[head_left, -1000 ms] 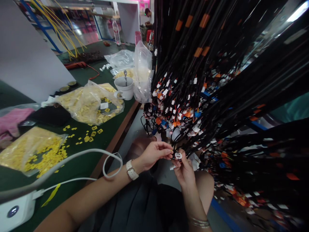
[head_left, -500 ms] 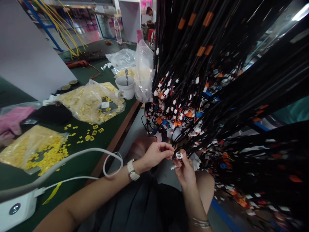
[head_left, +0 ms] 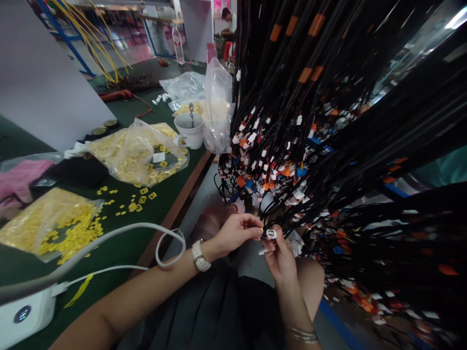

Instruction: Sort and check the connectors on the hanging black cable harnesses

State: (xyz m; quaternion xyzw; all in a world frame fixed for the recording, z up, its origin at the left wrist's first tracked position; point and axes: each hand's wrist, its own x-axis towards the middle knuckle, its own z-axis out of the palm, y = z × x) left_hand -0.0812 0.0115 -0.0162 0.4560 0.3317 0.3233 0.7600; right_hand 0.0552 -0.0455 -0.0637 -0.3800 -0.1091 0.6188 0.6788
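In my right hand [head_left: 281, 255] a white plug connector [head_left: 271, 234] is gripped between thumb and fingers, its open face turned up toward me. Black cables run from around it into the hanging bundle. My left hand [head_left: 237, 233] is pinched just left of the connector. A tiny yellow piece [head_left: 261, 230] shows at its fingertips, like the small yellow clips [head_left: 78, 233] spilled on the table. A second small white part [head_left: 262, 251] sticks out below my right fingers; its kind is unclear.
Thick black wire harnesses [head_left: 277, 97] with white, orange and blue connectors hang ahead and right. On the green table [head_left: 142, 221] at left lie bags of yellow clips [head_left: 124, 150], a white mug [head_left: 190, 130] with a spoon, and a white cable [head_left: 120, 231]. A person [head_left: 228, 24] sits far back.
The yellow piece at my left fingertips shows more clearly now. Both hands have stayed in nearly the same place, and the connector is still held in my right hand.
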